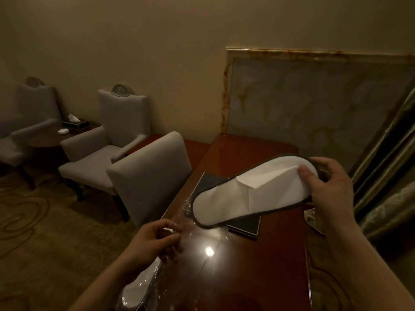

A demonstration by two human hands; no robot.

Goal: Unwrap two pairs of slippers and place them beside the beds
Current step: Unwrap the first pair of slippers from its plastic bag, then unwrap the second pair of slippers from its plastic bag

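Observation:
My right hand [330,187] grips the toe end of a flat white slipper [242,198] with dark trim and holds it above the glossy wooden desk [258,265]. The slipper's heel points left and down over a dark folder. My left hand [157,241] pinches the clear plastic wrapper [186,225] that lies crumpled on the desk. Another white slipper [134,290], still inside plastic, lies at the desk's near left edge under my left forearm.
A dark folder [244,227] lies on the desk under the slipper. A grey chair [150,176] stands against the desk's left side. Behind it stand two armchairs [105,149] and a round side table [51,138] with a tissue box. Curtains [386,176] hang at the right.

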